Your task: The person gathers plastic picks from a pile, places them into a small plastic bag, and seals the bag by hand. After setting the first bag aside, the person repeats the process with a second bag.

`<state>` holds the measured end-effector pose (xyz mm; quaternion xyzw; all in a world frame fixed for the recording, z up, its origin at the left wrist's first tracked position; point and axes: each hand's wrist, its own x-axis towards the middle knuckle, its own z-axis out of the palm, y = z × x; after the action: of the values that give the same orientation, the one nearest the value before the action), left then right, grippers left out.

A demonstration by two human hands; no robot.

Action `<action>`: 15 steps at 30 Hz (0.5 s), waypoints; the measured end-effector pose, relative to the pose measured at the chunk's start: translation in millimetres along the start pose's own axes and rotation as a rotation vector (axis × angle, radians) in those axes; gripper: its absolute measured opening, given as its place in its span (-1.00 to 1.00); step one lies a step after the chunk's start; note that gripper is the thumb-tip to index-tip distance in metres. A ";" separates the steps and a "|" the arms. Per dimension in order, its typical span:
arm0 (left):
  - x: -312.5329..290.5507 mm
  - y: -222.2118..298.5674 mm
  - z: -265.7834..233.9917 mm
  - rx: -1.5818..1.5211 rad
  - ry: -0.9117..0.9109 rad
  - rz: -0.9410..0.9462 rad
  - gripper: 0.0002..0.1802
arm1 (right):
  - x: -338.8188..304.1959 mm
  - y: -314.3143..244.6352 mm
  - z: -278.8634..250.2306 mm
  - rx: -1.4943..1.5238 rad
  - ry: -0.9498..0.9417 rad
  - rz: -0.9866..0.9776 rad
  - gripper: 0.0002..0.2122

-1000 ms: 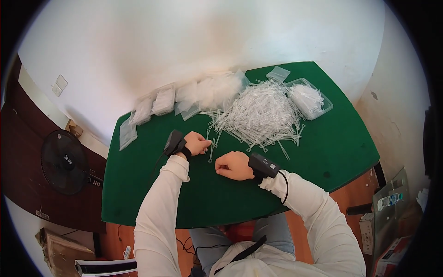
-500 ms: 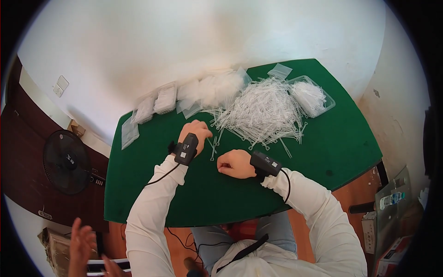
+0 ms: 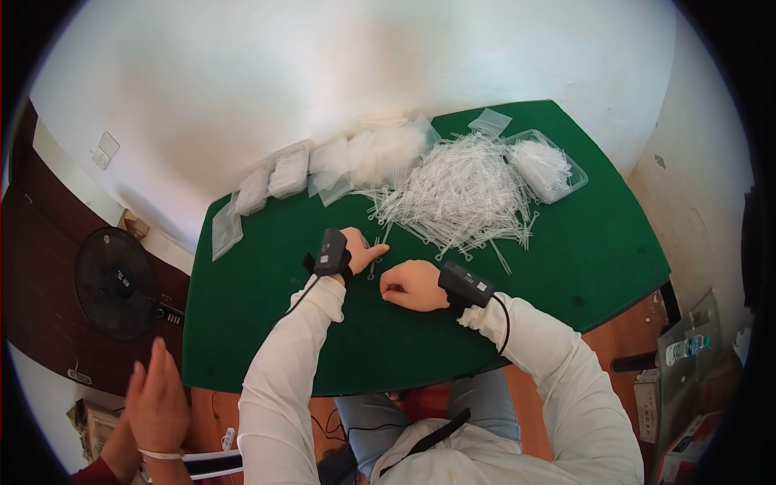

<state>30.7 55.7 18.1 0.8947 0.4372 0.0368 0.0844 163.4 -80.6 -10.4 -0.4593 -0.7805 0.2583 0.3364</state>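
Observation:
My left hand [image 3: 360, 252] is over the green tabletop with its thumb stretched toward the right; the other fingers are partly hidden behind the hand. Beside its thumb lie a few loose clear plastic sticks [image 3: 373, 265] with small looped ends. My right hand [image 3: 415, 286] rests closer to me on the cloth, fingers curled in; whatever they may hold is hidden. Beyond both hands spreads a large heap of the same clear sticks [image 3: 465, 190]. A pile of clear plastic bags [image 3: 376, 153] lies left of the heap.
A clear tray [image 3: 575, 182] of sticks stands right of the heap, near a small zip bag [image 3: 491, 122]. Filled bags [image 3: 288, 171] and a flat bag [image 3: 227, 232] lie at the table's left. Another person's hands [image 3: 159, 404] show at lower left, below a black fan [image 3: 118, 283].
My left hand has moved right and toward me, and its thumb now points outward. My right hand stays put. The other person's hands have risen and come together.

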 end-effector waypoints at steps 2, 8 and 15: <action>3.2 -1.1 0.4 -0.093 -0.032 -0.019 -0.54 | 0.4 -0.3 0.6 0.010 -0.016 0.026 -0.90; 6.5 -13.6 -7.6 -0.275 -0.216 -0.110 -0.63 | 1.1 -1.1 0.1 0.026 -0.021 0.031 -0.91; 1.1 -13.4 -12.8 -0.457 -0.395 -0.210 -0.66 | 0.8 0.5 1.3 0.019 0.013 -0.017 -0.91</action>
<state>19.1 66.2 28.3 0.7924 0.4827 -0.0492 0.3697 162.5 -79.8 -11.4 -0.4513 -0.7796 0.2598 0.3479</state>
